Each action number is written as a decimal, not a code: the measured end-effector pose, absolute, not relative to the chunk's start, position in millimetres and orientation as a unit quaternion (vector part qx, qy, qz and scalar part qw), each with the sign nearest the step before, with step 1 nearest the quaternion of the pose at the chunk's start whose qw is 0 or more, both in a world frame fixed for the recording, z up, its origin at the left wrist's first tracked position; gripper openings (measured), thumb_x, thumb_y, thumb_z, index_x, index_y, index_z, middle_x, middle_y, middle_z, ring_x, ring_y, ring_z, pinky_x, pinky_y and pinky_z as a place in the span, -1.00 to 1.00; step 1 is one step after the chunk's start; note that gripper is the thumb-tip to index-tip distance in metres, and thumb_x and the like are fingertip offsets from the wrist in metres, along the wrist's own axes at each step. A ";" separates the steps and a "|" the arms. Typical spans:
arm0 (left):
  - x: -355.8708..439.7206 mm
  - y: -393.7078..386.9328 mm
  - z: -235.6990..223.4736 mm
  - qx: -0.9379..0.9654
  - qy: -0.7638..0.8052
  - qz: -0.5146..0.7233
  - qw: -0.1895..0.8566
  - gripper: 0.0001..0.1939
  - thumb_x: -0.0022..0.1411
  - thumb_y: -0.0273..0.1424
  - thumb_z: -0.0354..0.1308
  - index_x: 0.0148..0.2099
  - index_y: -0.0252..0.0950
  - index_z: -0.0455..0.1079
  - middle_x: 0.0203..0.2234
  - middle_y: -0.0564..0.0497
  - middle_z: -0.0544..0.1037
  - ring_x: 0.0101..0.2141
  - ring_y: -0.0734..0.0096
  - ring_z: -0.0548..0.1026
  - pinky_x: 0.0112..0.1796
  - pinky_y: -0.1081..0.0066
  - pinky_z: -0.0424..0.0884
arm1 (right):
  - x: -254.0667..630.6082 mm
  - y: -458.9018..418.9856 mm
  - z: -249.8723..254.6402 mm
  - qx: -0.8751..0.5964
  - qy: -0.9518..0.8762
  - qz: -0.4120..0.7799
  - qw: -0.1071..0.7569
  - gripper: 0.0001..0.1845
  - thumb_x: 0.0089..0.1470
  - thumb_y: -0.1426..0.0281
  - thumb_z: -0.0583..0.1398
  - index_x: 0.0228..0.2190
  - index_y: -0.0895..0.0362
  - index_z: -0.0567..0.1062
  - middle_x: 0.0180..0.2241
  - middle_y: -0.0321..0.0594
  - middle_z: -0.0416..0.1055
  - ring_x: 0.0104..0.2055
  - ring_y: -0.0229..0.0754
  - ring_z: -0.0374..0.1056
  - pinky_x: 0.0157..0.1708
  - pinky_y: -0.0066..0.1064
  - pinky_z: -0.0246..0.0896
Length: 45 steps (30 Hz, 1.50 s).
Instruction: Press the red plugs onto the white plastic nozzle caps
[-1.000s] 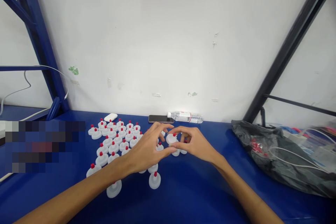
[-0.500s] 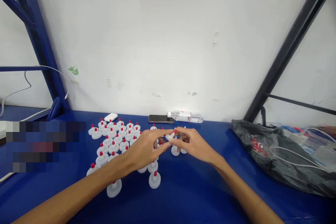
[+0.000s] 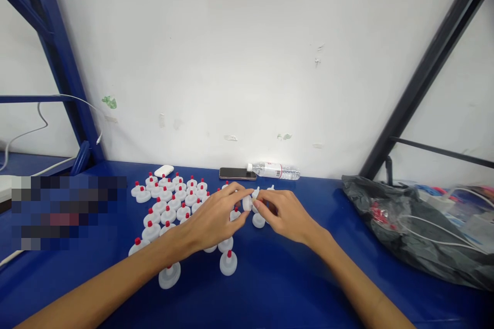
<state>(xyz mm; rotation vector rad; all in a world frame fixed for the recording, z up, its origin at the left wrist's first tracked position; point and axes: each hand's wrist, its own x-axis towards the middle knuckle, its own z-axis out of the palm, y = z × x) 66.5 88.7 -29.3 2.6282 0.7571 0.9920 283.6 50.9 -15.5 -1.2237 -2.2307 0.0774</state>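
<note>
My left hand holds a white round nozzle cap, tipped on its side between thumb and fingers. My right hand is closed in a pinch at the nozzle side of this cap, and its fingertips hide what they grip there. Just behind the fingers stands another white nozzle cap without a visible red tip. Left of my hands, many white nozzle caps with red tips stand upright in a loose cluster, one of them a red-tipped cap nearer to me.
Along the wall lie a phone, a clear plastic bottle and a white oval case. A dark plastic bag with small red pieces and a white cable is at the right. The blue table runs underneath.
The held cap has turned from a slant to its disc standing edge-on between my hands. Its red tip, visible before, is now out of sight at my right fingertips.
</note>
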 end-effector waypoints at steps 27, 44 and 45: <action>59.5 89.6 3.7 0.911 0.273 0.267 0.155 -0.85 0.23 -0.38 0.21 -0.27 -0.32 0.58 -0.71 0.19 0.37 -0.65 0.53 0.31 -0.60 0.55 0.25 | 282.4 56.1 -19.4 -0.376 -0.844 0.098 0.371 -0.64 0.39 0.26 0.12 -0.35 0.11 0.63 -0.49 -0.24 0.52 -0.47 -0.20 0.32 -0.39 -0.37 0.11; 55.9 100.3 -19.3 0.922 0.185 0.331 -0.076 -0.77 0.40 -0.29 0.13 -0.02 -0.28 0.48 -0.28 -0.08 0.62 -0.31 0.28 0.51 -0.37 0.37 0.41 | 278.1 54.2 -17.7 -0.424 -0.860 0.107 0.262 -0.51 0.48 0.17 -0.10 -0.46 0.09 0.26 -0.56 -0.37 0.22 -0.54 -0.27 0.06 -0.45 -0.36 -0.11; 57.2 99.0 -18.7 0.920 0.191 0.337 -0.066 -0.79 0.38 -0.29 0.13 -0.05 -0.28 0.49 -0.32 -0.06 0.61 -0.34 0.30 0.49 -0.37 0.38 0.39 | 278.7 53.7 -15.6 -0.421 -0.862 0.108 0.263 -0.52 0.48 0.17 -0.10 -0.46 0.09 0.26 -0.55 -0.37 0.21 -0.54 -0.27 0.05 -0.45 -0.37 -0.11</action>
